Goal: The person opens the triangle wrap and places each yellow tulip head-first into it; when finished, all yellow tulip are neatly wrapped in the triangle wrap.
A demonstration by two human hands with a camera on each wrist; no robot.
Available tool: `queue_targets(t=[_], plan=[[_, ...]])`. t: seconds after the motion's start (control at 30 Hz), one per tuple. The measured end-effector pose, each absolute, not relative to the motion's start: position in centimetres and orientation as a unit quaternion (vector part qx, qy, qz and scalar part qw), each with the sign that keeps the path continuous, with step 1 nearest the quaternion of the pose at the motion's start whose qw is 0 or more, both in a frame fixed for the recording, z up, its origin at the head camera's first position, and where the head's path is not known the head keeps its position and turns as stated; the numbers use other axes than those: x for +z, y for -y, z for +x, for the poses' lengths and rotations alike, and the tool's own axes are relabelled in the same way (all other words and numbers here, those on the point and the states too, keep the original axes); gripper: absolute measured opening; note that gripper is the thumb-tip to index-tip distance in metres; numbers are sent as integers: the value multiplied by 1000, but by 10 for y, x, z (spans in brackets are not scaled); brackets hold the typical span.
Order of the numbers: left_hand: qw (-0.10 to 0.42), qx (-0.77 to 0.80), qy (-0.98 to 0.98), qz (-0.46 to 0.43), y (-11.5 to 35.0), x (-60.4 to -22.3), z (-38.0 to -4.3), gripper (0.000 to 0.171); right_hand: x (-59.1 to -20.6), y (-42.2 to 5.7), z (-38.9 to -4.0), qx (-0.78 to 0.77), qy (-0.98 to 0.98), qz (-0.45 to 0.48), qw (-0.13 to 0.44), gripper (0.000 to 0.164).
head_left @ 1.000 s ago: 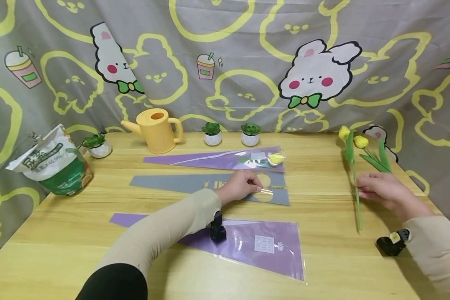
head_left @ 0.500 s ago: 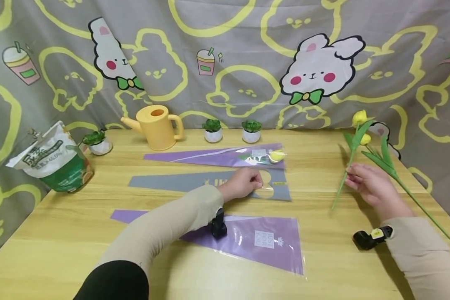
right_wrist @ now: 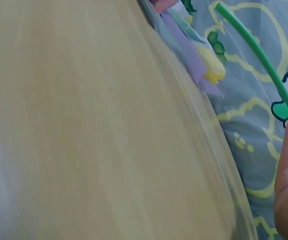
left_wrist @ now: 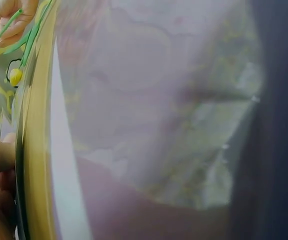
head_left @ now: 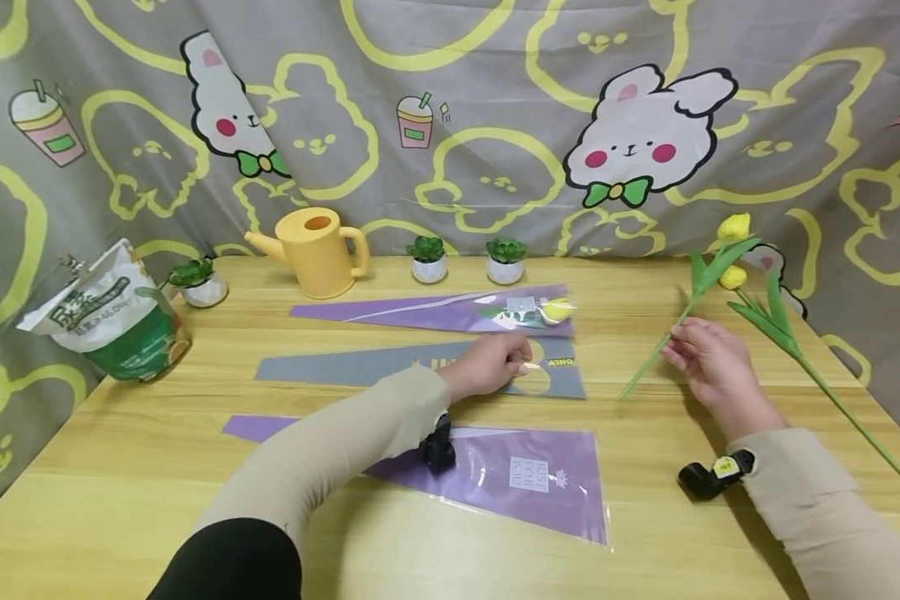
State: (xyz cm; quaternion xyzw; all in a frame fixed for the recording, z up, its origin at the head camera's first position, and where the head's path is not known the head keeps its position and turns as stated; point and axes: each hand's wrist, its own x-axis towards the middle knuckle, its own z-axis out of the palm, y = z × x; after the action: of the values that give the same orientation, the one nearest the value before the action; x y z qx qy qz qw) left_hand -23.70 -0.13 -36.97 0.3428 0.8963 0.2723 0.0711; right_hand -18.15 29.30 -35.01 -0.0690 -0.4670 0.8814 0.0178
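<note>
My right hand (head_left: 712,362) pinches the green stem of a yellow tulip (head_left: 734,226) between thumb and fingers. The stem slants, its cut end pointing left and toward me. In the right wrist view the stem (right_wrist: 256,50) rises from the thumb. My left hand (head_left: 491,365) lies over a grey flower sleeve (head_left: 345,368), thumb and fingertips pinching its clear film near the wide right end. Behind it lies a purple sleeve (head_left: 390,312) with a yellow tulip inside. A second purple sleeve (head_left: 480,475), printed JUST FOR YOU, lies flat under my left forearm.
Another yellow tulip (head_left: 832,383) lies along the table's right side. At the back stand a yellow watering can (head_left: 318,254) and small potted plants (head_left: 505,262). A green and white bag (head_left: 116,325) stands at left. A patterned curtain (head_left: 487,100) hangs behind the table.
My right hand has moved left with the tulip, away from the one left lying at right. The stem's lower end has swung left. My left hand stays at the grey sleeve.
</note>
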Motion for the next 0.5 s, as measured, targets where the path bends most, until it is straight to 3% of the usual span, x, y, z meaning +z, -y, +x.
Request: queue_targets(t=[0.5], plan=[[47, 273, -902, 332, 1, -370, -237, 10, -352, -277, -188, 887, 442, -124, 57, 18]])
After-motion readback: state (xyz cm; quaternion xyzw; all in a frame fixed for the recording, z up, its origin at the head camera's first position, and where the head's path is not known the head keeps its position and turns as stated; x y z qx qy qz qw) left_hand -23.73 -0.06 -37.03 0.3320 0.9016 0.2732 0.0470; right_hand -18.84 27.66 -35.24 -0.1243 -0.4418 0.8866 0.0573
